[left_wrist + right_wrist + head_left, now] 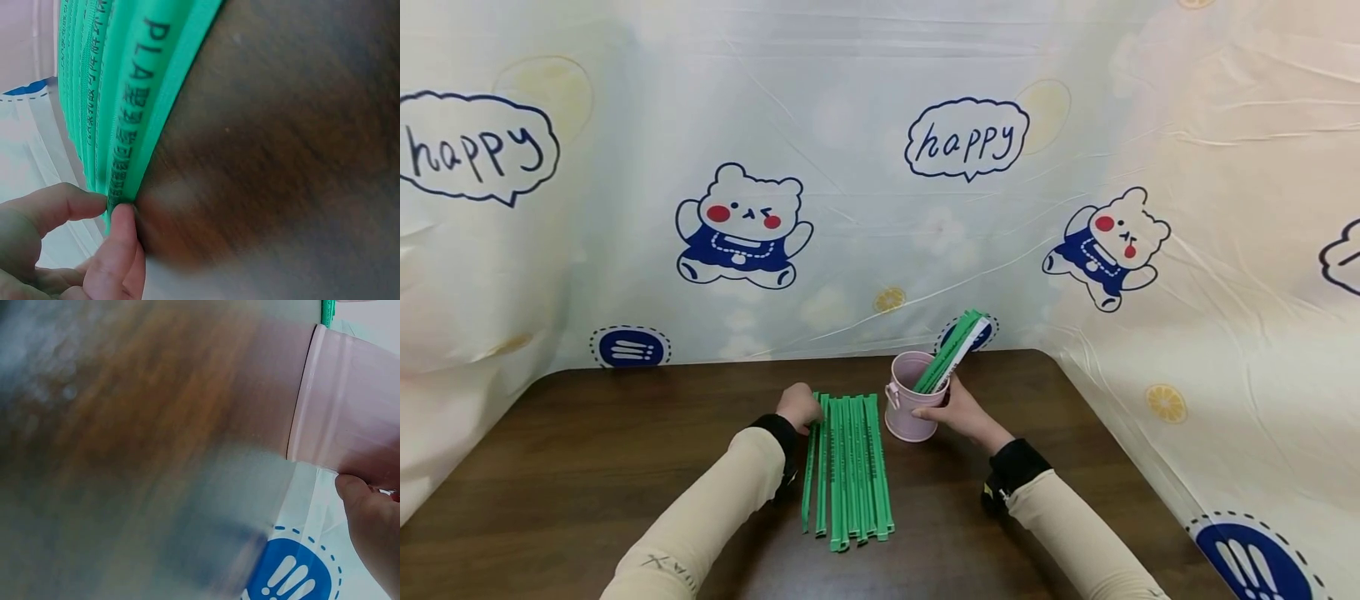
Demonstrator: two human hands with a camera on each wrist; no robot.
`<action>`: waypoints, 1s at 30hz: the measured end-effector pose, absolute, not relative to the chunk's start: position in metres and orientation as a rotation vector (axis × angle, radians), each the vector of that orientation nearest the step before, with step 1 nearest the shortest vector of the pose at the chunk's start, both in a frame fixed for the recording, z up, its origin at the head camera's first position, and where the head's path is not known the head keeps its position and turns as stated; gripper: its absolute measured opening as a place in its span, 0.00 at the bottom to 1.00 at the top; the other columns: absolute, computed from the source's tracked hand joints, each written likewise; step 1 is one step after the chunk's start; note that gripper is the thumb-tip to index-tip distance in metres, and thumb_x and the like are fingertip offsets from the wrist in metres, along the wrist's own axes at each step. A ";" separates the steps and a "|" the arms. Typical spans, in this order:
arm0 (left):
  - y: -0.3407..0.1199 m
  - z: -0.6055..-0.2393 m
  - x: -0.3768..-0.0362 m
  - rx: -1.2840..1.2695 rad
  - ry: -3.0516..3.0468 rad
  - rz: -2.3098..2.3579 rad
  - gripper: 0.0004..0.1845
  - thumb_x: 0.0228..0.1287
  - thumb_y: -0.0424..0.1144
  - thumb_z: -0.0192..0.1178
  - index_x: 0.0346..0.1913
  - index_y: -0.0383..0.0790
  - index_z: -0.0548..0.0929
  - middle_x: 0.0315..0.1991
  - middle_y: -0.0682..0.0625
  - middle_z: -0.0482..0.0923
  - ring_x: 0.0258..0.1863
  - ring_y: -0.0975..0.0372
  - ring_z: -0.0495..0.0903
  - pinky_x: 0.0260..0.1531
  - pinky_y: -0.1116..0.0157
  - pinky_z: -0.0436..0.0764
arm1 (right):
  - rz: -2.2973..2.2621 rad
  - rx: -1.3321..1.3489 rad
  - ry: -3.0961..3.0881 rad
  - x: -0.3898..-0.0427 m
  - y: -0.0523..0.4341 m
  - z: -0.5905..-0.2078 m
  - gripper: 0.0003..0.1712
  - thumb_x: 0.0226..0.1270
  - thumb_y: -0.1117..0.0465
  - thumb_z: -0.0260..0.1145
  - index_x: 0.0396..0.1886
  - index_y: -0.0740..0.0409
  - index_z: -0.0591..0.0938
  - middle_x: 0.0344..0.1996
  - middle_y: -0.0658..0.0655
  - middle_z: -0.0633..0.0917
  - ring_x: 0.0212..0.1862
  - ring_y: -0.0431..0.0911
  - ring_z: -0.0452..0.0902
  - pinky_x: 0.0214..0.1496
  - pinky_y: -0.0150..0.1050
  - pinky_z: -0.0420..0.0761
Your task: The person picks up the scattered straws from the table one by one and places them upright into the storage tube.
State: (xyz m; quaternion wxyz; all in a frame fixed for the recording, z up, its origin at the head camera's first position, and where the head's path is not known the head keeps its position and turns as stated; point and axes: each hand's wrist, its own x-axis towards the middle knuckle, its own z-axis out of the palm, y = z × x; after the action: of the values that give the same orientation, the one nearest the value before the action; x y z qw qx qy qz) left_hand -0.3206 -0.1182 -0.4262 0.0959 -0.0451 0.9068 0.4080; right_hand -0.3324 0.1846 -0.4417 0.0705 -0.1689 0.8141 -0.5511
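Observation:
A row of green paper-wrapped straws (854, 471) with printed lettering lies lengthwise on the table. At the far end of the leftmost one, my left hand (799, 406) pinches the tip between thumb and forefinger; in the left wrist view that straw (145, 94) shows the letters PLA. To the right of the row stands a small pink bucket (910, 419) with a side handle. My right hand (961, 412) holds the bucket from its right side, thumb across the front. A bundle of green straws (947, 357) leans out of the bucket to the right, a white strip along its edge.
The brown wooden table (647, 467) has its back edge just behind the bucket. A pale printed curtain (850, 208) with bears and "happy" bubbles hangs behind and along the sides.

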 end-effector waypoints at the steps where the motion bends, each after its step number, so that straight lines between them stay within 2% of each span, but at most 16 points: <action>1: -0.118 -0.426 -0.320 -0.129 2.693 1.199 0.29 0.62 0.23 0.59 0.15 0.49 0.54 0.12 0.56 0.51 0.14 0.62 0.68 0.20 0.65 0.82 | -1.660 -0.510 2.448 -0.332 0.184 -0.441 0.59 0.63 0.63 0.76 0.82 0.56 0.46 0.77 0.66 0.62 0.75 0.61 0.63 0.80 0.62 0.62; 9: -0.125 -0.423 -0.321 -0.149 2.713 1.153 0.24 0.61 0.25 0.58 0.16 0.46 0.59 0.13 0.53 0.60 0.18 0.61 0.69 0.21 0.66 0.79 | -1.662 -0.528 2.449 -0.332 0.184 -0.439 0.60 0.63 0.62 0.75 0.82 0.56 0.44 0.77 0.67 0.60 0.75 0.62 0.62 0.80 0.63 0.61; 14: -0.132 -0.420 -0.320 -0.155 2.668 1.203 0.21 0.63 0.25 0.58 0.17 0.44 0.62 0.14 0.52 0.62 0.19 0.60 0.72 0.27 0.62 0.85 | -1.677 -0.540 2.428 -0.331 0.185 -0.440 0.61 0.63 0.62 0.76 0.82 0.56 0.43 0.77 0.67 0.61 0.74 0.62 0.63 0.80 0.63 0.62; 17: -0.135 -0.415 -0.319 -0.157 2.626 1.277 0.12 0.63 0.24 0.58 0.24 0.36 0.70 0.20 0.47 0.69 0.23 0.57 0.75 0.32 0.58 0.88 | -1.682 -0.557 2.421 -0.331 0.185 -0.441 0.61 0.63 0.63 0.76 0.82 0.57 0.43 0.76 0.67 0.62 0.74 0.62 0.64 0.80 0.63 0.63; 19: -0.138 -0.409 -0.321 -0.140 2.594 1.336 0.01 0.62 0.22 0.57 0.34 0.25 0.77 0.30 0.37 0.76 0.29 0.53 0.80 0.35 0.56 0.88 | -1.682 -0.556 2.421 -0.332 0.186 -0.442 0.62 0.63 0.63 0.76 0.82 0.57 0.42 0.77 0.67 0.61 0.74 0.62 0.63 0.80 0.63 0.63; 21: -0.140 -0.399 -0.322 -0.100 2.558 1.385 0.13 0.64 0.21 0.56 0.49 0.18 0.79 0.45 0.28 0.79 0.38 0.48 0.83 0.41 0.54 0.88 | -1.678 -0.546 2.425 -0.332 0.186 -0.443 0.62 0.63 0.63 0.76 0.83 0.56 0.42 0.77 0.67 0.61 0.74 0.62 0.63 0.80 0.63 0.62; 23: -0.140 -0.386 -0.325 -0.043 2.522 1.427 0.22 0.66 0.21 0.54 0.62 0.18 0.75 0.60 0.25 0.75 0.47 0.45 0.83 0.46 0.52 0.88 | -1.673 -0.537 2.434 -0.332 0.186 -0.443 0.62 0.63 0.62 0.76 0.83 0.57 0.42 0.77 0.67 0.61 0.75 0.63 0.63 0.80 0.63 0.62; 24: -0.140 -0.378 -0.327 -0.014 2.505 1.451 0.24 0.68 0.22 0.53 0.66 0.19 0.72 0.63 0.25 0.73 0.49 0.45 0.82 0.49 0.51 0.87 | -1.669 -0.536 2.438 -0.332 0.186 -0.444 0.62 0.63 0.62 0.76 0.83 0.57 0.41 0.77 0.67 0.60 0.75 0.63 0.62 0.80 0.64 0.62; 30: -0.131 -0.308 -0.335 0.153 2.446 1.638 0.26 0.76 0.28 0.48 0.73 0.24 0.65 0.64 0.27 0.72 0.60 0.44 0.78 0.64 0.49 0.82 | -1.657 -0.527 2.448 -0.333 0.186 -0.443 0.62 0.63 0.62 0.76 0.82 0.57 0.42 0.78 0.67 0.60 0.75 0.63 0.62 0.80 0.63 0.61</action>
State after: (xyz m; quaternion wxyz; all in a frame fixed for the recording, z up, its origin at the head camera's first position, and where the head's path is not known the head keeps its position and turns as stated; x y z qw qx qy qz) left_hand -0.3349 -0.1311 -0.3077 0.0965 0.0516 0.8259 0.5531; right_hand -0.3325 0.1860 -0.4434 0.0691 -0.1752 0.8133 -0.5506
